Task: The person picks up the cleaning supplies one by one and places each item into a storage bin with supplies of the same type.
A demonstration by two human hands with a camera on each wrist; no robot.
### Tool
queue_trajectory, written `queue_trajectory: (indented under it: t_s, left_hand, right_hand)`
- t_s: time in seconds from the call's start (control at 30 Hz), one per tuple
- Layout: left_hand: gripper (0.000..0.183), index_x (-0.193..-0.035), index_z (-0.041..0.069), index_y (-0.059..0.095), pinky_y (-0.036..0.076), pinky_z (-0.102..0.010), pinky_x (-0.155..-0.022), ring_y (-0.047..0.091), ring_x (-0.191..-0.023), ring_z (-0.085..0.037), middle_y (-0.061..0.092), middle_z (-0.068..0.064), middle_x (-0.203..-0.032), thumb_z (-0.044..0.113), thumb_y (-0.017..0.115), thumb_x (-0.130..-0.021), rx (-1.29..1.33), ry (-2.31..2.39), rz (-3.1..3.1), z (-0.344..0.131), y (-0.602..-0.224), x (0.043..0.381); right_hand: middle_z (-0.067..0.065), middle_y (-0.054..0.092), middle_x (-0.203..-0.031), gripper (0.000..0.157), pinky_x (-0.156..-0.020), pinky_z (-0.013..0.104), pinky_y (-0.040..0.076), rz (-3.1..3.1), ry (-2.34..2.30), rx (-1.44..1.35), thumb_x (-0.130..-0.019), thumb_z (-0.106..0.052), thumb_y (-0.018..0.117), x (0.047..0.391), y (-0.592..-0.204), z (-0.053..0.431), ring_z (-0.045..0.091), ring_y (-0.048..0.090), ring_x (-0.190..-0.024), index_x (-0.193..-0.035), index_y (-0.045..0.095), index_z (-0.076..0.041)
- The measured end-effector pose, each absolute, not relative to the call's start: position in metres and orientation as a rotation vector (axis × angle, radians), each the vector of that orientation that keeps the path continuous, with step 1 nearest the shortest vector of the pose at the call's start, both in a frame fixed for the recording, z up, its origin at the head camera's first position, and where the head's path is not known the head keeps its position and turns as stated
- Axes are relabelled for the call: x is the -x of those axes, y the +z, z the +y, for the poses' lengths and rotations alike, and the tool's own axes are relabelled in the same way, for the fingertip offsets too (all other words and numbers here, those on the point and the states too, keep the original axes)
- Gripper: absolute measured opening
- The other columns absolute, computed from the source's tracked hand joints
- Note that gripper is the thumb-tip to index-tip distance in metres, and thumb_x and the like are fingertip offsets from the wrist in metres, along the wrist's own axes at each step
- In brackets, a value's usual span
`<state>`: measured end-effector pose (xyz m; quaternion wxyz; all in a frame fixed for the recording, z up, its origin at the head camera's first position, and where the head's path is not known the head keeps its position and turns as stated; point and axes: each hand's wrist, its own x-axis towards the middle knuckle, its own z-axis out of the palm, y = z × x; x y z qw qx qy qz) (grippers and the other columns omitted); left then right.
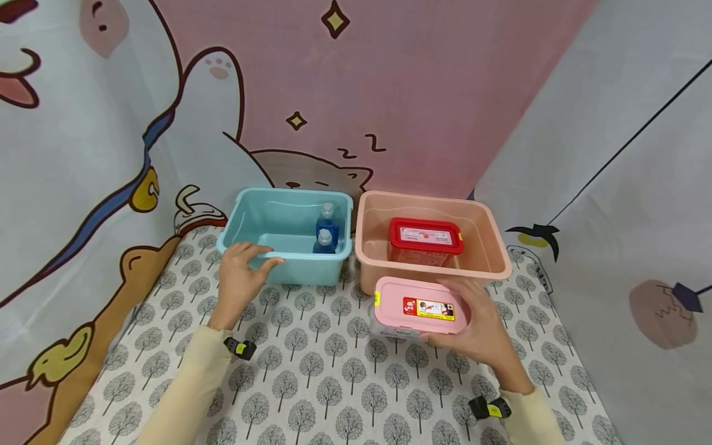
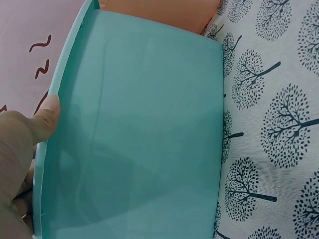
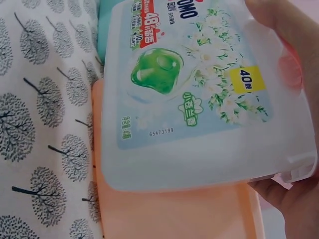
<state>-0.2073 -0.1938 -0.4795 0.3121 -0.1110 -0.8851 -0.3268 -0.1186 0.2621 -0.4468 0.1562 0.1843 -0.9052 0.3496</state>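
Observation:
My right hand (image 1: 481,321) grips a white laundry pod box (image 3: 199,159) with a pink lid (image 1: 423,303), thumb on one side and fingers on the other. The box is in the air in front of the peach bin (image 1: 434,271). In the right wrist view its floral label (image 3: 164,114) shows a green pod. At the left, my left hand (image 1: 239,278) holds the front rim of the teal bin (image 2: 144,109), thumb outside and fingers over the edge. Two blue bottles (image 1: 327,225) stand at that bin's right end. A red-lidded box (image 1: 425,235) sits inside the peach bin.
Both bins stand side by side at the back of a cloth (image 1: 328,371) printed with trees. Behind them hangs a pink and white cartoon curtain (image 1: 417,93), which also runs along both sides.

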Motion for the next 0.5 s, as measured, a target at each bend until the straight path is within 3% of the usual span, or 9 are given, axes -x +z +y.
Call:
queue_trajectory:
  t_s: [0.2,0.5]
  left_hand:
    - [0.039,-0.098,0.003,0.079,0.046,-0.053,-0.097,0.062,-0.087,-0.034,0.074,-0.015,-0.091,0.028,0.093,-0.072,0.291,-0.858,-2.337,-0.194,-0.479,0.208]
    - [0.038,-0.098,0.002,0.079,0.047,-0.052,-0.093,0.061,-0.085,-0.034,0.074,-0.015,-0.090,0.024,0.094,-0.071,0.289,-0.859,-2.332,-0.194,-0.479,0.207]
  right_hand:
    - [-0.001,0.063,-0.131,0.102,-0.093,0.038,0.041,-2.598,1.008,-0.512,-0.050,-0.037,0.105,0.119,-0.437,0.261,0.011,0.048,-0.115,-0.140,0.061,-0.017]
    - [-0.001,0.062,-0.129,0.104,-0.088,0.025,0.043,-2.611,0.974,-0.496,-0.050,-0.034,0.105,0.122,-0.427,0.264,0.007,0.049,-0.110,-0.143,0.059,-0.019]
